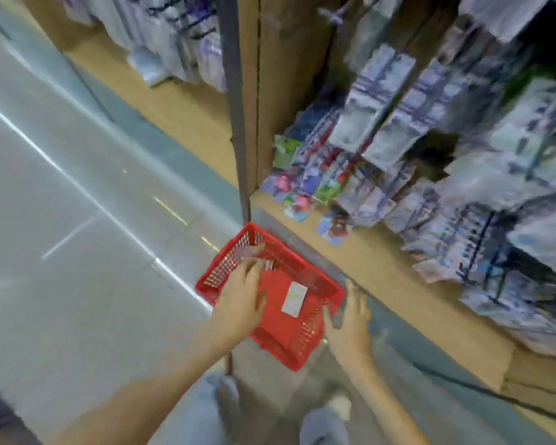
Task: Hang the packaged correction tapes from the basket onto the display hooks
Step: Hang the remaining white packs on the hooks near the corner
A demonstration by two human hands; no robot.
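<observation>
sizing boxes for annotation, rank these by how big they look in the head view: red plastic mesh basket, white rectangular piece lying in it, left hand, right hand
1. red plastic mesh basket, largest
2. left hand and right hand, look alike, not ranked
3. white rectangular piece, smallest

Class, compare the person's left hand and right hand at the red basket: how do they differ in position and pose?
The left hand is over the inside of the basket; the right hand is outside, by its rim. The left hand's fingers bend downward; the right hand's lie straight. Both are at the basket.
</observation>
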